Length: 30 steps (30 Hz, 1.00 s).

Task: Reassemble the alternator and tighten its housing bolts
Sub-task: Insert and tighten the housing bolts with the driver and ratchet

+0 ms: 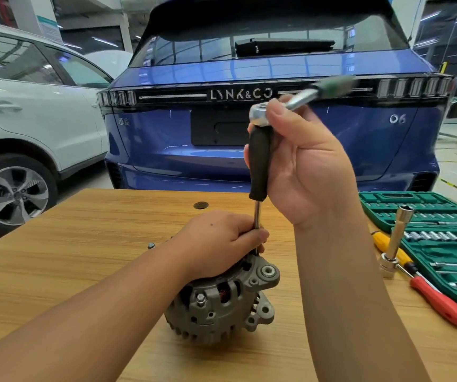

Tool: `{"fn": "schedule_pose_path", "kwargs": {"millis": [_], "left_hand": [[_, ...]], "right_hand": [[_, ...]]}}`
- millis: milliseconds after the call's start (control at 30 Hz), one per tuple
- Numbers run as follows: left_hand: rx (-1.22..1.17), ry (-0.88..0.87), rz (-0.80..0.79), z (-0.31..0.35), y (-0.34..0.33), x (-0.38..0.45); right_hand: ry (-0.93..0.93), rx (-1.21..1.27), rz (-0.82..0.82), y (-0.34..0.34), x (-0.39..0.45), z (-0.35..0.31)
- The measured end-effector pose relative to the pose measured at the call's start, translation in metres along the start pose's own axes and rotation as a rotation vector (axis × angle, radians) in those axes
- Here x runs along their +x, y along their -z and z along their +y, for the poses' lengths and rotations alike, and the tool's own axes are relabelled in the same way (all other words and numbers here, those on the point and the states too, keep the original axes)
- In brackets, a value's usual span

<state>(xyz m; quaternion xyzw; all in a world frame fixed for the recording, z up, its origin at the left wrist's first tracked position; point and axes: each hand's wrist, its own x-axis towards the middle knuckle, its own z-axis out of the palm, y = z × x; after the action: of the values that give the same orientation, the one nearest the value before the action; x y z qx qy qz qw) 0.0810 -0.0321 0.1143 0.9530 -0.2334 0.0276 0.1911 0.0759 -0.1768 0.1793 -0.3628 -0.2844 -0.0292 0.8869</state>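
Your right hand (pixel 301 161) wraps the black grip of the long driver (pixel 259 164), thumb up against the ratchet (pixel 260 113) seated on its top; the ratchet's green handle is blurred. Your left hand (pixel 219 241) sits on top of the alternator (pixel 221 301), fingers pinching the driver's steel shaft low down, steadying it over a bolt you cannot see under the fingers.

The alternator stands on the wooden table (pixel 84 271), near its middle, both housing halves already mated. Judging by that, reassembly looks mostly done and you are on the bolt tightening. How many bolts remain, I cannot tell.

Counts: one alternator, one small loose bolt (pixel 151 246) on the table left of your wrist. To the right: one open green socket case (pixel 442 232), one silver socket extension (pixel 396 241) propped up, one yellow-handled screwdriver (pixel 387 245), one red-handled screwdriver (pixel 439 301). Beyond the table: one blue car (pixel 271 150), one white car (pixel 28 128).
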Motion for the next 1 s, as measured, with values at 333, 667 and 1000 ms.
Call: {"fn": "schedule_pose_path", "kwargs": {"millis": [333,667,1000], "left_hand": [[-0.013,0.045,0.003,0.002,-0.001,-0.001],[-0.015,0.009,-0.012,0.004,0.001,-0.001],[-0.012,-0.037,-0.037,-0.001,0.002,0.000]], "right_hand": [[0.359,-0.540,-0.151,0.001,-0.001,0.017],[0.304,-0.483,-0.026,0.002,-0.001,0.009],[-0.035,-0.132,0.068,-0.001,-0.001,-0.008]]}}
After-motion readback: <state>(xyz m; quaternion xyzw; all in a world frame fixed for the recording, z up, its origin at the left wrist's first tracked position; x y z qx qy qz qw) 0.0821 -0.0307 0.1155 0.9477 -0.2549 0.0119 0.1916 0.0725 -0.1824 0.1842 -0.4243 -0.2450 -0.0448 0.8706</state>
